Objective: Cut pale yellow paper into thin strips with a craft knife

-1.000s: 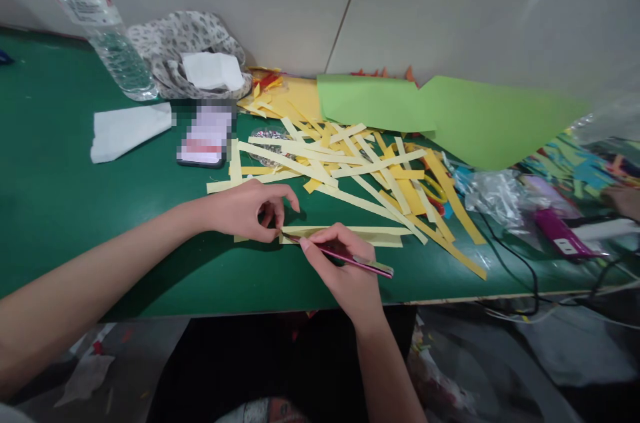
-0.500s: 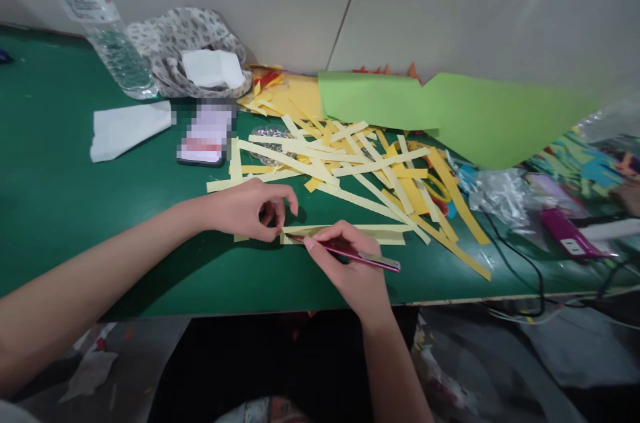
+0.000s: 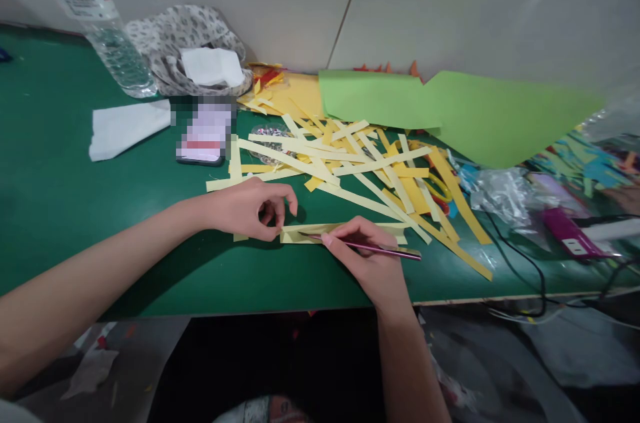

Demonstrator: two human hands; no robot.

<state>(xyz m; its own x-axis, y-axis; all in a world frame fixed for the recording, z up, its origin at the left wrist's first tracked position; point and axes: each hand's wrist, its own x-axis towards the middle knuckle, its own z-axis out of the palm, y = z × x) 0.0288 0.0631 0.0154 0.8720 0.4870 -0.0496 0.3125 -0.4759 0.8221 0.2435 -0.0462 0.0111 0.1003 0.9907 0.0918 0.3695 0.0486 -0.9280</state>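
Observation:
A pale yellow paper strip (image 3: 290, 237) lies along the green table near its front edge, with what looks like a lengthwise crease. At its left end my left hand (image 3: 253, 210) is closed, thumb and fingertips pinched at the strip's tip. My right hand (image 3: 367, 253) is wrapped round a slim pink pen (image 3: 385, 250) with a dark pointed tip. That tip rests on or just over the strip, a little right of my left fingers. The right hand covers part of the strip. Behind both hands lies a loose pile of yellow paper strips (image 3: 350, 156).
Beyond the pile are green paper sheets (image 3: 380, 100). At left stand a plastic bottle (image 3: 107, 36) and a patterned cloth pouch (image 3: 185, 30), with a phone (image 3: 205, 136) and a white tissue (image 3: 127, 130) before them. Yellow-handled scissors (image 3: 440, 188) and a black cable (image 3: 525, 256) lie right.
My right hand has moved right along the strip, and the pen's tip with it. The pen now lies flatter. My left hand has stayed at the strip's end.

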